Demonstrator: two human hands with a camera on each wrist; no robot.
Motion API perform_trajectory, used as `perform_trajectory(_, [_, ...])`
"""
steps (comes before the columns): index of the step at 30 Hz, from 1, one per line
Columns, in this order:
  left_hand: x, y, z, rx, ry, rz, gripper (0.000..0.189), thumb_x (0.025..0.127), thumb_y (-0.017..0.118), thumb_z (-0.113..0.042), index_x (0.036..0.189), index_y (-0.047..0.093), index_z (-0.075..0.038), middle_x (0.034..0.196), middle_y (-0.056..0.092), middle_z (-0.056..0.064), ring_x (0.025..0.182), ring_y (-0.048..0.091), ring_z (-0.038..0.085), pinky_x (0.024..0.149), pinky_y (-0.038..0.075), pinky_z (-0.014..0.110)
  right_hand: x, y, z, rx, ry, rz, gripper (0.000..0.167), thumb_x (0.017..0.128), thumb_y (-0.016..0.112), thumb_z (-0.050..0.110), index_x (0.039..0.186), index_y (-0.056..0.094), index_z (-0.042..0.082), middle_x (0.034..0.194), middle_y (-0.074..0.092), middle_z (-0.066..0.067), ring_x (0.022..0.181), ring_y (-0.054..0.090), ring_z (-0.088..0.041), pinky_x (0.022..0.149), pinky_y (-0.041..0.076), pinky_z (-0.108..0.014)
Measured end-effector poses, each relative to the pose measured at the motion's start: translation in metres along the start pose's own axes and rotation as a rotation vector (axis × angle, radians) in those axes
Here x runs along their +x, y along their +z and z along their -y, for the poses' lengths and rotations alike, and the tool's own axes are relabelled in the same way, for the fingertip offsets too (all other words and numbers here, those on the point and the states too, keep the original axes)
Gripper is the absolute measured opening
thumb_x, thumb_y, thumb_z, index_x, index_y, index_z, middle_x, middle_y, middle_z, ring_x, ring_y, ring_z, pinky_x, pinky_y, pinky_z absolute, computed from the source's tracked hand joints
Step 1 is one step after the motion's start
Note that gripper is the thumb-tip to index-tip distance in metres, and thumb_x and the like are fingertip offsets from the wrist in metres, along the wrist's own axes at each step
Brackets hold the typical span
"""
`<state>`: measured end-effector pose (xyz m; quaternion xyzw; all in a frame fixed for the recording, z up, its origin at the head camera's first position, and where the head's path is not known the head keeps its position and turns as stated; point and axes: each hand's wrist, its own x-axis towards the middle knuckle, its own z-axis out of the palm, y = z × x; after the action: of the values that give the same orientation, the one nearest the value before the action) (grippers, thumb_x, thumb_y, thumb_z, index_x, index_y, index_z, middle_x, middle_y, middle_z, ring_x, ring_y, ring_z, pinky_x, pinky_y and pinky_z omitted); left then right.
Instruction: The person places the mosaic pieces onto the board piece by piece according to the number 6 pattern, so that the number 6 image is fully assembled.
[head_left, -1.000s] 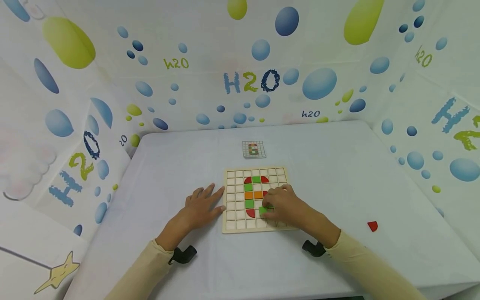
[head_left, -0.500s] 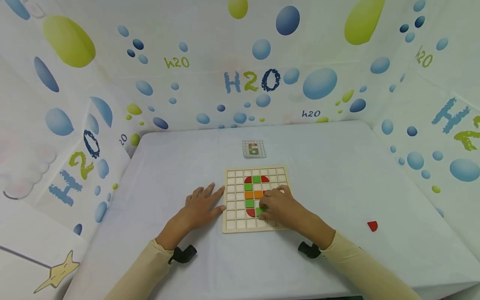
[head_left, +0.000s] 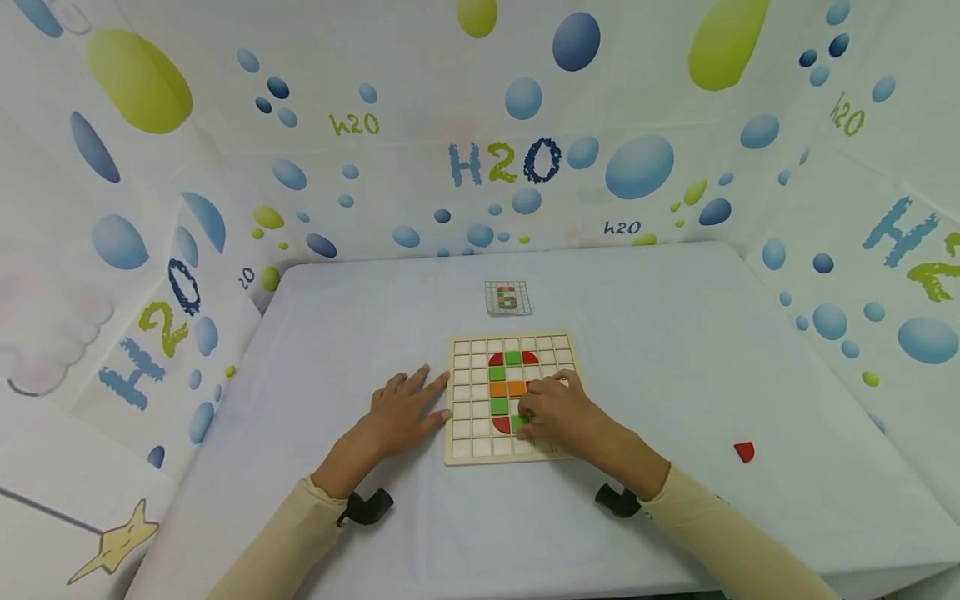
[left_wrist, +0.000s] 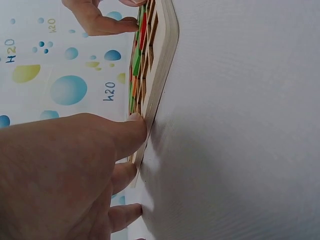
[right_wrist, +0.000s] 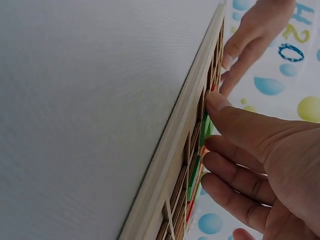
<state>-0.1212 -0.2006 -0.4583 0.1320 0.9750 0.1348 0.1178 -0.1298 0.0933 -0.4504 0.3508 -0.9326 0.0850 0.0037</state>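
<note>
A wooden grid board [head_left: 468,457] lies on the table, with red quarter-round, green and orange square tiles set in its cells. My left hand [head_left: 405,414] rests at its left edge, fingers spread, the thumb and fingertips touching the rim in the left wrist view. Over the board's lower right part, my right hand [head_left: 561,414] has its fingers curled, thumb and fingers about a green square tile [head_left: 518,424] in the lower row beside a red quarter-round tile [head_left: 501,425]. In the right wrist view the thumb touches that green tile [right_wrist: 206,127]. This hand hides several cells.
Behind the board lies a small pattern card [head_left: 508,298] with a coloured figure on a grid. A loose red quarter-round tile [head_left: 744,452] is on the white tablecloth [head_left: 660,333] to the right. Printed cloth walls [head_left: 420,100] enclose the table at the back and sides.
My right hand has moved slightly left, bringing the green square tile against the red quarter-round one in the lower row. The left hand has stayed put.
</note>
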Motion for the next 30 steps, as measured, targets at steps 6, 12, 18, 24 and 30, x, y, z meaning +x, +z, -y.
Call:
perform_trajectory(6, [0.002,0.002,-0.001,0.019,0.001,-0.001,0.067,0.108,0.056,-0.047,0.167,0.036,-0.021,0.172,0.028,0.020,0.153,0.028,0.054,0.116,0.029,0.075,-0.006,0.001,-0.007,0.027,0.002,-0.019,0.029,0.088,0.085,0.044,0.105,0.078,0.021,0.105,0.070,0.006,0.112,0.066,-0.018,0.109,0.039,-0.057])
perform_trajectory(12, [0.002,0.002,-0.003,0.015,-0.001,0.001,0.067,0.108,0.055,-0.047,0.166,0.036,-0.020,0.172,0.029,0.020,0.152,0.029,0.054,0.115,0.029,0.075,-0.015,-0.014,-0.019,0.066,0.100,0.022,0.031,0.091,0.084,0.042,0.112,0.080,0.018,0.110,0.072,0.004,0.115,0.066,-0.020,0.112,0.037,-0.060])
perform_trajectory(18, [0.001,0.002,-0.003,0.018,-0.003,-0.001,0.067,0.108,0.056,-0.047,0.166,0.036,-0.020,0.172,0.029,0.020,0.152,0.029,0.055,0.115,0.030,0.076,-0.034,-0.027,-0.043,0.105,0.170,-0.018,0.028,0.093,0.083,0.035,0.112,0.078,0.015,0.110,0.072,0.001,0.116,0.066,-0.026,0.110,0.035,-0.062])
perform_trajectory(24, [0.002,0.002,-0.001,0.024,-0.004,-0.002,0.067,0.108,0.056,-0.046,0.166,0.036,-0.019,0.172,0.028,0.021,0.152,0.029,0.054,0.115,0.030,0.075,-0.054,-0.041,-0.066,0.109,0.224,-0.096,0.029,0.092,0.085,0.028,0.114,0.077,0.010,0.108,0.072,-0.003,0.114,0.067,-0.030,0.107,0.036,-0.064])
perform_trajectory(30, [0.002,0.000,-0.002,0.020,-0.009,0.011,0.067,0.108,0.056,-0.046,0.167,0.035,-0.019,0.172,0.027,0.021,0.153,0.028,0.055,0.115,0.029,0.075,-0.080,-0.050,-0.088,0.087,0.240,-0.195,0.030,0.090,0.086,0.023,0.112,0.076,0.006,0.106,0.073,-0.008,0.107,0.069,-0.031,0.101,0.039,-0.069])
